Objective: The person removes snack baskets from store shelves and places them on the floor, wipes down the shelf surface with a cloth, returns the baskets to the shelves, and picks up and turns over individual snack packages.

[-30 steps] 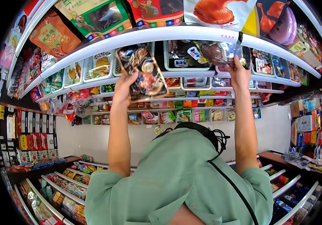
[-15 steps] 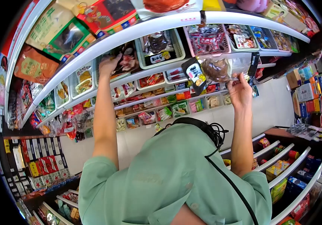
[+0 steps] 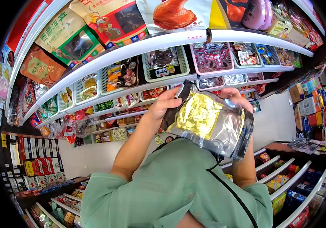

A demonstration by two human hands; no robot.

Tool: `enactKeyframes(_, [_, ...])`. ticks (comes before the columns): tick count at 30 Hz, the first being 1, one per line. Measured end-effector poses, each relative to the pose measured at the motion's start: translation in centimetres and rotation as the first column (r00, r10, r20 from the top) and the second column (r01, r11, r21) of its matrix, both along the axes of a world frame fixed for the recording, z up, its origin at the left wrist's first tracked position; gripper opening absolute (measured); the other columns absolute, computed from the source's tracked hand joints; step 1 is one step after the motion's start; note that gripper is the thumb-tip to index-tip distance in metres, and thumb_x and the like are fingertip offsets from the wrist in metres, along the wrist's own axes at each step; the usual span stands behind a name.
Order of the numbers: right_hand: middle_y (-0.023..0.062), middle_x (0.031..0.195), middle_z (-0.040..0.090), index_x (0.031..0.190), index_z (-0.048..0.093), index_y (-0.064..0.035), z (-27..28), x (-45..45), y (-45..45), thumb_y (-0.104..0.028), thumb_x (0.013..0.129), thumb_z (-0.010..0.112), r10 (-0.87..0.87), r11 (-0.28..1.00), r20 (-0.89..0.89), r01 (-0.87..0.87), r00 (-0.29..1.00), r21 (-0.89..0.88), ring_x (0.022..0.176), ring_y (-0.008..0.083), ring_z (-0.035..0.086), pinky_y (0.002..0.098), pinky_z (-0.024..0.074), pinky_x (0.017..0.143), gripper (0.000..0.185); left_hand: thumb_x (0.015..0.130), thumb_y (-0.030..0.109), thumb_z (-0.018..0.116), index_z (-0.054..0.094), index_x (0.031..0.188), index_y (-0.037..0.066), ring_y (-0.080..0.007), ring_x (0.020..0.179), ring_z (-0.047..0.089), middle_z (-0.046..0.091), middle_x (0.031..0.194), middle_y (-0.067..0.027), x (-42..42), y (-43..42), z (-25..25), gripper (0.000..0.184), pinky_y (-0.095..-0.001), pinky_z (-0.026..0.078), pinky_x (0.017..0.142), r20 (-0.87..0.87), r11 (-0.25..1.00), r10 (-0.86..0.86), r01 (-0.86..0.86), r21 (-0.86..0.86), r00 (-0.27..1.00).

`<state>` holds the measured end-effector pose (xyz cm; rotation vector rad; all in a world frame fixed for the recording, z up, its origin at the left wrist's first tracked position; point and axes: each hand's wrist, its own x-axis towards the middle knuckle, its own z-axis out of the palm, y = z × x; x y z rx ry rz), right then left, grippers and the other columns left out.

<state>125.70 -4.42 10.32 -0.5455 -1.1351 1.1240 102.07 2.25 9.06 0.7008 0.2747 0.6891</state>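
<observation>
A shiny food bag (image 3: 199, 116) with a gold-coloured area, clear plastic and black ends is held up at chest height, tilted. My left hand (image 3: 165, 104) pinches its left edge between thumb and fingers. My right hand (image 3: 238, 99) is closed at the bag's far right edge, partly hidden behind it and slightly blurred. Whether a second bag lies behind this one I cannot tell. Beyond the hands, a pale green basket (image 3: 185, 70) holds dark packaged food. Left of it, another basket (image 3: 103, 85) holds orange packets and a dark bag.
A white shelf rail (image 3: 132, 49) curves across in front, with large food bags (image 3: 71, 38) above it. A pink basket (image 3: 231, 62) of red packets is at the right. Lower shelves (image 3: 303, 182) stand behind at the right, and stacked cartons (image 3: 43, 166) at the left.
My left hand has come out of the basket and back to the bag. My right hand has drawn closer. A gold-coloured side now shows where brown food and a black label showed.
</observation>
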Motion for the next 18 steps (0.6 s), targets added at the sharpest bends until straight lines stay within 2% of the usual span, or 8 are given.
enactKeyframes(2, [0.0156,0.120,0.052,0.129,0.041,-0.0011,0.5,-0.6,-0.7,-0.015,0.078,0.068,-0.095,0.941,-0.260,0.001,0.961,-0.340,0.096,0.0248,0.059,0.0331,0.0504,0.084,0.060,0.077,0.008,0.066,0.039,0.127,-0.002,-0.0154,0.096,0.059,0.059,0.110,-0.0093,-0.1,0.1,0.7,0.058,-0.0280,0.047,0.086,-0.127,0.984,0.136,-0.119,0.133,0.983])
enactKeyframes(3, [0.0173,0.120,0.052,0.126,0.044,0.0010,-1.3,0.2,0.2,-0.023,0.085,0.057,-0.146,0.894,-0.143,0.069,0.979,-0.443,0.094,0.0259,0.059,0.0363,0.0519,0.081,0.049,0.076,0.006,0.066,0.040,0.126,0.000,-0.0143,0.094,0.059,0.059,0.108,-0.0082,-0.1,-0.1,0.8,0.057,-0.0276,0.047,0.085,-0.138,0.969,0.199,-0.174,0.177,0.970])
enactKeyframes(7, [0.0184,0.112,0.058,0.123,0.047,0.0013,-7.3,2.3,-1.1,-0.041,0.093,0.033,0.006,0.890,-0.749,-0.346,0.662,-0.298,0.093,0.0297,0.060,0.0422,0.0518,0.074,0.053,0.075,0.007,0.067,0.040,0.125,0.000,-0.0150,0.094,0.060,0.059,0.107,-0.0076,-0.4,-0.1,0.6,0.058,-0.0288,0.049,0.084,-0.171,0.929,0.338,-0.300,0.217,0.925])
enactKeyframes(9, [0.0125,0.108,0.061,0.113,0.055,-0.0036,-4.7,1.6,-1.4,-0.045,0.091,0.037,-0.090,0.865,-0.657,-0.268,0.748,-0.424,0.088,0.0252,0.062,0.0377,0.0529,0.073,0.050,0.073,0.007,0.068,0.038,0.127,0.000,-0.0148,0.095,0.059,0.058,0.109,-0.0071,-0.7,-0.1,0.9,0.062,-0.0281,0.048,0.084,-0.162,0.924,0.340,-0.297,0.241,0.926])
enactKeyframes(10, [0.0167,0.106,0.061,0.116,0.054,-0.0022,-3.2,1.2,-1.4,-0.057,0.089,0.032,0.084,0.863,-0.718,-0.410,0.691,-0.294,0.086,0.0289,0.063,0.0410,0.0526,0.075,0.064,0.073,0.005,0.068,0.040,0.125,0.001,-0.0140,0.094,0.058,0.058,0.107,-0.0064,-0.7,0.0,1.2,0.059,-0.0278,0.048,0.083,-0.166,0.933,0.313,-0.270,0.237,0.935])
enactKeyframes(13, [0.0289,0.104,0.059,0.121,0.043,0.0118,-2.2,1.6,-1.9,-0.066,0.086,0.028,0.027,0.823,-0.486,-0.295,0.874,-0.485,0.084,0.0348,0.064,0.0440,0.0540,0.072,0.087,0.070,0.010,0.075,0.042,0.125,0.003,-0.0125,0.098,0.054,0.055,0.111,-0.0045,-1.6,2.2,2.2,0.064,-0.0258,0.042,0.088,-0.275,0.876,0.196,-0.042,0.481,0.941])
enactKeyframes(14, [0.0307,0.105,0.058,0.121,0.041,0.0157,-2.0,2.3,-1.7,-0.063,0.084,0.039,0.316,0.813,-0.453,-0.484,0.834,-0.324,0.084,0.0344,0.064,0.0431,0.0550,0.068,0.087,0.070,0.012,0.075,0.042,0.124,0.002,-0.0121,0.098,0.053,0.054,0.111,-0.0044,-1.6,2.9,2.7,0.064,-0.0256,0.042,0.088,-0.302,0.850,0.144,0.039,0.526,0.942])
enactKeyframes(18, [0.0227,0.102,0.062,0.124,0.041,0.0116,-2.5,2.8,-1.6,-0.041,0.076,0.067,0.538,0.692,-0.087,-0.498,0.838,-0.523,0.090,0.0274,0.063,0.0356,0.0498,0.081,0.075,0.070,0.014,0.076,0.042,0.123,0.001,-0.0111,0.101,0.052,0.055,0.110,-0.0047,-0.3,6.1,5.0,0.065,-0.0262,0.041,0.089,-0.474,0.712,-0.063,0.373,0.595,0.878])
